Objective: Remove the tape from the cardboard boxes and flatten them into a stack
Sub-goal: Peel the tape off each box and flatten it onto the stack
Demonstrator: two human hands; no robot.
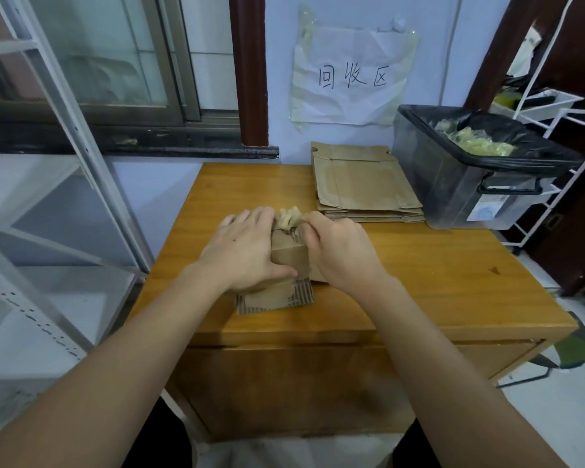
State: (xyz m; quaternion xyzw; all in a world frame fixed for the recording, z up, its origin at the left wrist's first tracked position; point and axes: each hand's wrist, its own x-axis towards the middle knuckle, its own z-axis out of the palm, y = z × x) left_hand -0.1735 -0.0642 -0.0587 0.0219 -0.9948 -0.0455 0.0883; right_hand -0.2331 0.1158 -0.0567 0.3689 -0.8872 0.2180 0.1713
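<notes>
While the left hand (247, 251) lies over the top and left side of the cardboard box (289, 261), fingers spread and thumb pressed on its near face to steady it, the right hand (338, 251) has its grip pinched on a crumpled wad of tape (288, 218) at the box's far top edge. That wad sits beyond the box top, between both sets of fingertips, touching the right fingers and just beside the left ones; whether it is free of the cardboard cannot be told. Taking the box as landmark: it stands near the middle of the worktop (436, 265), long axis roughly running away from the person, with a torn flap showing corrugation at its near bottom edge. Behind and to the right of the box lies the stack of flattened boxes (365, 184), well apart from it; further right again, the black-lined bin (470, 170) already holds tape scraps. Right hand is the nearer one to the bin, so the wad likely goes that way. Counts: one box standing, one wad in hand, one stack of several sheets (exact number unclear), one bin, two hands.
</notes>
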